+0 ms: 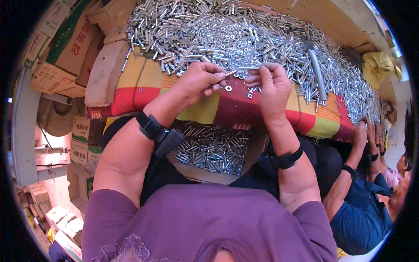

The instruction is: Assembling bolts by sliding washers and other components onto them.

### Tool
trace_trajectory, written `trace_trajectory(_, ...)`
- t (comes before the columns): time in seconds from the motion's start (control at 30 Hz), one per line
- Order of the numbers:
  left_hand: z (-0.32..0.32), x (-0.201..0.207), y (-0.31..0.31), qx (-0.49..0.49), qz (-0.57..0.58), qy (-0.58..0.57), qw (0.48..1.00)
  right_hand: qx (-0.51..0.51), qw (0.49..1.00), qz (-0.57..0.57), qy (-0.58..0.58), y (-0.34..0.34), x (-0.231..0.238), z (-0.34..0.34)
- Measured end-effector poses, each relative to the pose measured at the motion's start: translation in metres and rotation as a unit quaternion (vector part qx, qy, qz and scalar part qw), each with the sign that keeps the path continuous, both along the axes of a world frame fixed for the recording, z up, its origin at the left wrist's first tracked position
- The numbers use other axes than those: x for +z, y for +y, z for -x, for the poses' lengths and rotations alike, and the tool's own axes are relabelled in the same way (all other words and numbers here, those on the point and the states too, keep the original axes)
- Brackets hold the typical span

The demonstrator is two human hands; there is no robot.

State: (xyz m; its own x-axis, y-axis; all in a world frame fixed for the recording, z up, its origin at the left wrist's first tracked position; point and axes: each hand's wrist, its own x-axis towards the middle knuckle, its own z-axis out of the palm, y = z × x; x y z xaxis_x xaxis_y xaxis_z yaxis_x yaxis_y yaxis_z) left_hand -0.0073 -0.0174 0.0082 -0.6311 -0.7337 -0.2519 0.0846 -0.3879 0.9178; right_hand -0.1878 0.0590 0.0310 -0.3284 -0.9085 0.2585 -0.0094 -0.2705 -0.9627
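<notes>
Over the front edge of a cloth-covered work surface, both my hands are raised close together. My left hand (201, 81) is closed in a pinch on a short silvery metal sleeve (231, 73). My right hand (273, 85) grips a thin metal bolt (248, 68) between thumb and fingers, its free end pointing at the sleeve. The two parts look close, but whether they touch I cannot tell. A washer (228, 88) lies on the cloth below my left hand, and a few small washers or nuts (250, 95) lie beneath my right hand.
A large heap of metal sleeves, bolts and washers (227, 37) spreads behind my hands. Below, a box of finished-looking bolts (211, 150) sits between my legs. A grey curved tube (317, 74) lies on the heap. Cartons (65, 65) stand left; a co-worker (360, 205) works at right.
</notes>
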Motion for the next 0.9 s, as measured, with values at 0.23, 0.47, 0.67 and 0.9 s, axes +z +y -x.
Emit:
trace_trajectory(0.23, 0.009, 0.007, 0.004, -0.028, -0.048, 0.041, 0.998, 0.073, 0.994, -0.042, 0.071, 0.009, -0.002, -0.006)
trace_trajectory(0.47, 0.012, -0.009, 0.011, 0.025, -0.248, 0.205, 0.947, -0.024, 0.927, -0.005, 0.375, 0.005, -0.012, 0.012)
trace_trajectory(0.67, 0.0, -0.003, 0.01, 0.057, -0.12, 0.021, 0.991, -0.041, 0.801, -0.074, 0.592, 0.002, -0.024, 0.018)
trace_trajectory(0.9, 0.0, -0.013, 0.009, 0.004, 0.092, -0.167, 0.982, -0.003, 0.871, -0.063, 0.487, -0.007, -0.024, -0.003)
